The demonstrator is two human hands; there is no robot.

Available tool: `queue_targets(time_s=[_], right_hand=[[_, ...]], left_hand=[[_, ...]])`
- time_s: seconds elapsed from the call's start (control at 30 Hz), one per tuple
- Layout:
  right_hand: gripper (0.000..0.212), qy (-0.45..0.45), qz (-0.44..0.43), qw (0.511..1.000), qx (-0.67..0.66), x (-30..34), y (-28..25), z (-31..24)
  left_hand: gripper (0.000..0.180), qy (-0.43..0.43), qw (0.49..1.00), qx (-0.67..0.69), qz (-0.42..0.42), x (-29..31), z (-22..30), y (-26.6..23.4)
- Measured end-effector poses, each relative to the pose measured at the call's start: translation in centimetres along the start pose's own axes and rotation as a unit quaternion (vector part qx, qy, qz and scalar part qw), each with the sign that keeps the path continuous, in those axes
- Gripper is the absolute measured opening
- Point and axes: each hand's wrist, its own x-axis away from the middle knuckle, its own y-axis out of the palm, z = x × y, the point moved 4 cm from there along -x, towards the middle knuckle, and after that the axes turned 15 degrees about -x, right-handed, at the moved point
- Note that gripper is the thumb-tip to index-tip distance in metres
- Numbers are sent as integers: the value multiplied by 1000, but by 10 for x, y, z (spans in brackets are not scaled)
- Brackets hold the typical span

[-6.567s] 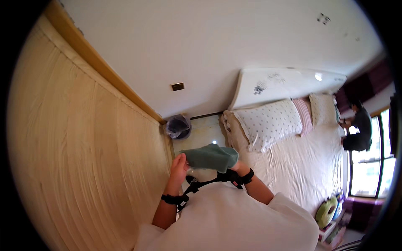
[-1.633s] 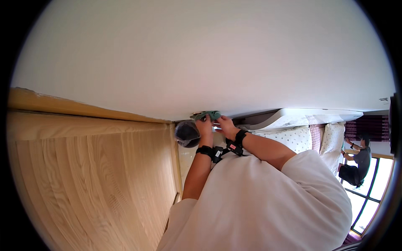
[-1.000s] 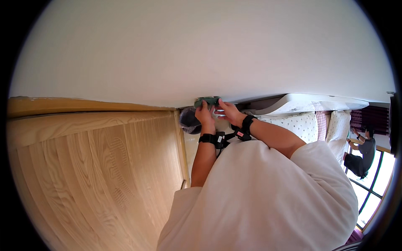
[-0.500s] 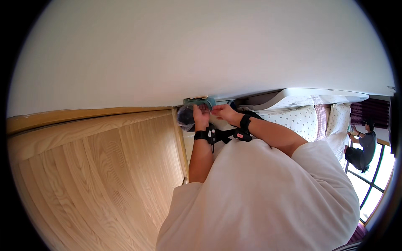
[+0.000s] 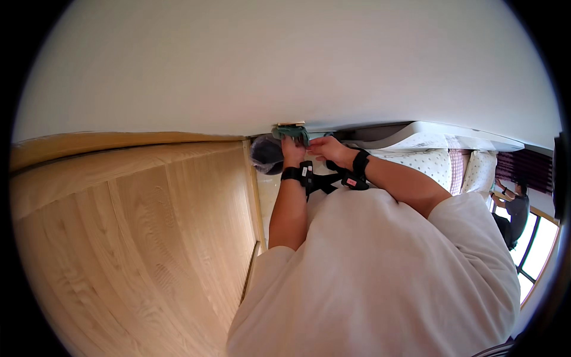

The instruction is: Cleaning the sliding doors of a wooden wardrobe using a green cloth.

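Note:
A dark green, soft-looking thing [image 5: 290, 132] hangs against the white wall, below a small tan ledge or plate [image 5: 291, 124]. My left hand [image 5: 293, 149] reaches up to it from below, and its fingers are mostly hidden at the green folds. To the right, my right hand [image 5: 329, 150] is closed in a pinch, its fingertips meeting the green thing's right edge. Whatever lies between those fingertips is too small to make out. Both wrists wear black straps with small boxes.
A dark bin with a clear plastic liner [image 5: 267, 156] stands left of my left hand. Beside it is a wooden panel or door [image 5: 137, 220]. At right are a white curved headboard [image 5: 410, 135] and a bed with dotted bedding [image 5: 425, 169]. Another person [image 5: 516, 208] is by the window.
My left hand has turned from an open palm and moved up to the green thing, its fingers now hidden. The right hand has shifted slightly up and right. The view has tilted a little.

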Motion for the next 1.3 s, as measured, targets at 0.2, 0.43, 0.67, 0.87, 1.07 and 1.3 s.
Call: queue_targets(time_s=[0.2, 0.43, 0.67, 0.87, 1.07, 1.3], right_hand=[[33, -16, 36, 999, 10, -2, -7, -8], [26, -51, 30, 997, -57, -3, -8, 1], [35, -20, 14, 999, -33, 4, -1, 2], [39, 36, 3, 999, -36, 2, 6, 3], [40, -12, -6, 1000, -21, -8, -2, -1], [38, 18, 1, 1000, -24, -1, 16, 2]], left_hand=[[29, 48, 997, -35, 48, 21, -6, 26], [25, 139, 987, -49, 59, 42, 8, 44], [26, 71, 996, -54, -20, 5, -1, 11], [20, 100, 984, -140, -51, 1, -4, -2], [17, 41, 995, -83, -34, 1, 1, 18], [18, 235, 883, -399, -73, -7, 14, -20]])
